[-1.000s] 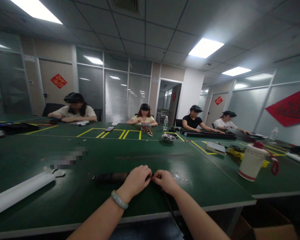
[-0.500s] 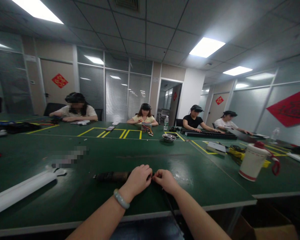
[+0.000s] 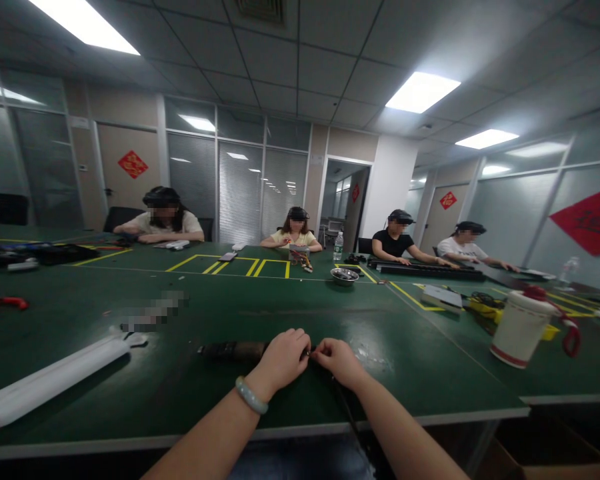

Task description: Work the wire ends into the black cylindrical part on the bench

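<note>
My left hand [image 3: 281, 360] and my right hand [image 3: 338, 361] meet fingertip to fingertip on the green table [image 3: 220, 320], pinching a small dark piece that is too small to make out. A dark cylindrical tool [image 3: 233, 350] lies on the table and runs left from under my left hand, which closes around its near end. A thin black cable [image 3: 347, 410] leads from my right hand down over the table's front edge. A pale green bangle [image 3: 251, 395] sits on my left wrist.
A long white strip [image 3: 55, 378] lies at the left, a red-handled tool [image 3: 3, 303] beyond it. A white jug with a red lid [image 3: 520, 327] stands at the right. A metal bowl [image 3: 344, 275] is mid-table. Several people sit along the far side.
The view has shifted slightly to the left, so everything sits a bit further right in the picture. My hands stay together on the same spot.
</note>
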`<control>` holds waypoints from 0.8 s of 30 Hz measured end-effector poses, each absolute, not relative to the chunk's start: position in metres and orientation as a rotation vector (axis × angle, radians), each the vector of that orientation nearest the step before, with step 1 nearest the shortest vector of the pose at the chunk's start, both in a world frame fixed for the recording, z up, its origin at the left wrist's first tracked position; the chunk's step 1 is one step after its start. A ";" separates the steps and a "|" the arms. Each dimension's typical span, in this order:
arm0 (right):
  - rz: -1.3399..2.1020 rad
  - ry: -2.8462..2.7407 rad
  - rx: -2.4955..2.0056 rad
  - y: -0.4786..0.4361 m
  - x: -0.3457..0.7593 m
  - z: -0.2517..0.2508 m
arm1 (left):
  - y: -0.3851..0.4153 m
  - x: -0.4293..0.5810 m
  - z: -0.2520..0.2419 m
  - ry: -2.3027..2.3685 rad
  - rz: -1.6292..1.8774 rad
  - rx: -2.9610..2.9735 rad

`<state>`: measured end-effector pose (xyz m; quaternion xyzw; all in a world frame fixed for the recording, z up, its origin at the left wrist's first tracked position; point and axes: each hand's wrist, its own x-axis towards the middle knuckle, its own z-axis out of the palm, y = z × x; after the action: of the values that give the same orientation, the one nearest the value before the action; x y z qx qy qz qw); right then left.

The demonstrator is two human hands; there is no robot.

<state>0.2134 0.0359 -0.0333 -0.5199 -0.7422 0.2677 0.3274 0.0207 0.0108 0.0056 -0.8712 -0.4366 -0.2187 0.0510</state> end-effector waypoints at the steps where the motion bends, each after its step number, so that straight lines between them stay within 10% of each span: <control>1: 0.691 -1.946 -1.359 0.035 0.213 -0.033 | 0.011 0.021 0.005 -1.328 -0.668 -2.647; 24: 0.673 -1.942 -1.374 0.037 0.215 -0.035 | 0.013 0.021 0.005 -1.343 -0.655 -2.675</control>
<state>0.2154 0.0366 -0.0353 -0.5248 -0.7420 0.2573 0.3283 0.0210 0.0134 0.0049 -0.8723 -0.4380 -0.2137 0.0389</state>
